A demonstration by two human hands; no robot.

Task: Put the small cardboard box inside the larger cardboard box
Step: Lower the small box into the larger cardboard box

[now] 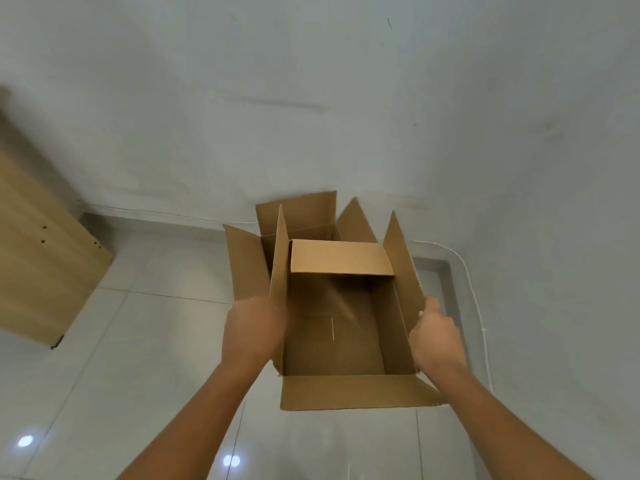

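With both hands, left (pixel 254 327) and right (pixel 437 336), I gripped the small box (pixel 334 327) by its side flaps, the big box (pixel 298 216) just beyond.

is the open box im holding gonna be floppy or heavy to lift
The small cardboard box looks empty, so probably light. Its open flaps stand loose, so they will likely bend. The left hand and right hand grip thin walls, which may flex.

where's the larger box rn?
Head view, centre: the larger cardboard box sits on the tiled floor against the white wall, flaps up, mostly hidden behind the small cardboard box held in front.
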